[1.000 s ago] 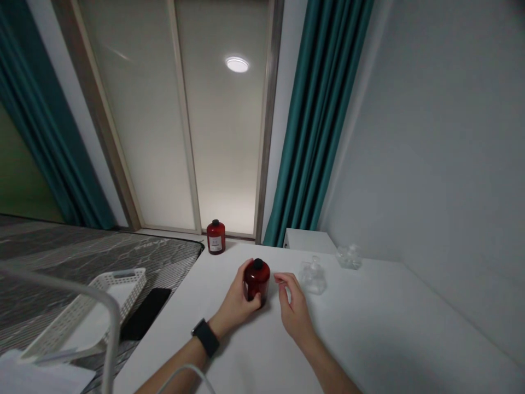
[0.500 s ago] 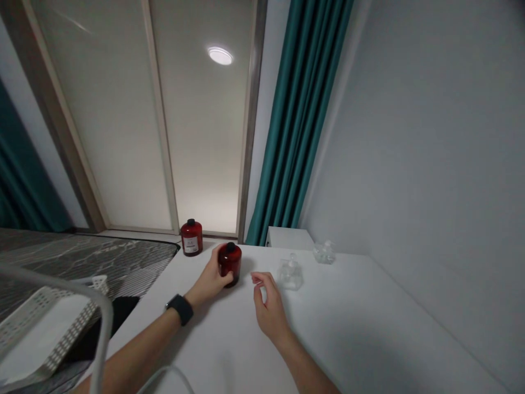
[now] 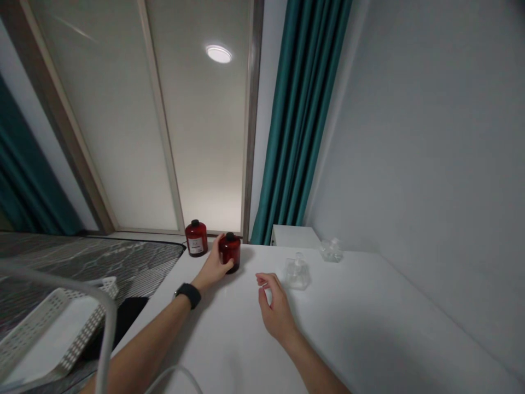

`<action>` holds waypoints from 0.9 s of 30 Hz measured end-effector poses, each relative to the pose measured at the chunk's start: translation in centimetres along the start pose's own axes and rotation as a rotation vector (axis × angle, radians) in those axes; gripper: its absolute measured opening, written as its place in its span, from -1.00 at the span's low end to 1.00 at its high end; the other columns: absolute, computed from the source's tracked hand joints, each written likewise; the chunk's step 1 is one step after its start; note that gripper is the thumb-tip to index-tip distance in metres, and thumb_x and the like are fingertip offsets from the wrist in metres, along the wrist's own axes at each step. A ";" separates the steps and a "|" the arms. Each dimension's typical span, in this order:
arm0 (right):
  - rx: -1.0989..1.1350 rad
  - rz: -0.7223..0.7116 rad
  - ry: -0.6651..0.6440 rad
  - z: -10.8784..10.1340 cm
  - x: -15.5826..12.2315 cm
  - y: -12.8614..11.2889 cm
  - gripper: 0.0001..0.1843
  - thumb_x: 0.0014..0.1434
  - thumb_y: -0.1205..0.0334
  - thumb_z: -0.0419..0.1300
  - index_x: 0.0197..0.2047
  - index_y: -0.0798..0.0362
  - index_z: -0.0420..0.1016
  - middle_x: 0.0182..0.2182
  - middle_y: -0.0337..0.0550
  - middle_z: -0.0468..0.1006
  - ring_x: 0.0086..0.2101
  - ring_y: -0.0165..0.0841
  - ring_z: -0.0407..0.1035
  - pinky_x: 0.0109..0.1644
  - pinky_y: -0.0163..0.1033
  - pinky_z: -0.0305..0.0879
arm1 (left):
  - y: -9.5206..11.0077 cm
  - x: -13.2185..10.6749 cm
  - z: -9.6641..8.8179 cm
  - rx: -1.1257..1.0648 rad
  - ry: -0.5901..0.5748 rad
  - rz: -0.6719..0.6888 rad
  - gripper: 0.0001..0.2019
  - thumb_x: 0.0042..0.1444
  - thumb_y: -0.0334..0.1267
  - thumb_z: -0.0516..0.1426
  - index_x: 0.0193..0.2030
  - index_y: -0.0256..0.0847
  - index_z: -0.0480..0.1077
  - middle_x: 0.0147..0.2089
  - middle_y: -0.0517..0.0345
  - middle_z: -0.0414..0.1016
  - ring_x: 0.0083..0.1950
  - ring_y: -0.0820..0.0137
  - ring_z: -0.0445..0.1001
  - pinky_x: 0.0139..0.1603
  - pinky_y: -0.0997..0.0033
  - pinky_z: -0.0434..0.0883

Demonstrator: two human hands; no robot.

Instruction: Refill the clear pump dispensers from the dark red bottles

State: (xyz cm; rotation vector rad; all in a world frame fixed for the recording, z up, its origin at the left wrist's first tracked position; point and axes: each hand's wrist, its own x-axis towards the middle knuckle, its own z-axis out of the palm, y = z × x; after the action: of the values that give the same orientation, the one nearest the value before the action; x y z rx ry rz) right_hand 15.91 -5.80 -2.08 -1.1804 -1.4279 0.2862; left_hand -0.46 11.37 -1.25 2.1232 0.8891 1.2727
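Note:
My left hand (image 3: 213,267) is wrapped round a dark red bottle with a black cap (image 3: 230,251), which stands on the white table (image 3: 369,328) near its far left corner. A second red bottle with a white label (image 3: 196,238) stands just left of it, close by. A black watch (image 3: 187,294) sits on my left wrist. My right hand (image 3: 274,309) hovers over the table's middle, empty, fingers loosely curled and apart. A clear glass bottle (image 3: 296,273) stands just beyond my right hand.
Another clear glass bottle (image 3: 330,249) sits further back by the grey wall. A small white stand (image 3: 293,236) is behind the table beside teal curtains (image 3: 295,120). At left lie a white perforated basket (image 3: 49,328), a black phone (image 3: 118,323) and a grey patterned mattress (image 3: 102,260).
My left hand has carried the red bottle away from me and leftward, until it stands next to the labelled red bottle. My right hand has stayed back near the table's middle.

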 end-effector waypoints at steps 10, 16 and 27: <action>0.141 0.132 0.098 -0.9 0.7 -0.5 -0.77 0.31 0.26 0.04 -0.02 0.02 0.43 -0.29 -0.17 0.48 -0.31 -0.34 0.41 -0.18 -0.23 0.35 | 6.6 -3.3 0.7 0.201 -0.188 0.361 -0.67 0.17 -0.39 0.08 0.09 -0.16 0.31 0.04 -0.03 0.41 0.12 0.14 0.39 0.14 0.09 0.40; 0.244 0.175 0.166 -3.1 1.8 -1.4 -0.77 0.34 0.13 0.04 -0.08 0.03 0.44 -0.44 -0.28 0.40 -0.48 -0.41 0.31 -0.37 -0.30 0.27 | 8.5 -3.5 5.0 0.050 -0.408 0.252 -0.60 0.14 -0.39 0.12 0.14 -0.16 0.31 0.05 -0.02 0.45 0.09 0.17 0.44 0.16 0.10 0.41; -0.122 0.258 0.257 -11.0 0.0 4.5 -0.72 0.25 0.15 0.06 -0.14 0.08 0.54 -0.44 -0.21 0.47 -0.46 -0.35 0.31 -0.38 -0.28 0.24 | 7.2 -0.5 12.9 -0.041 -0.484 0.087 -0.24 -0.02 -0.19 0.33 0.32 -0.25 0.21 0.25 -0.24 0.39 0.24 -0.05 0.39 0.28 -0.15 0.30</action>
State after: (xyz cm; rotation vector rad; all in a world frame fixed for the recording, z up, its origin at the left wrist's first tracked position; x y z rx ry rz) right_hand 27.40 -8.64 -2.50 -1.4495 -1.0824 0.2175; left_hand 12.92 5.11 -2.11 2.3096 0.5616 0.7473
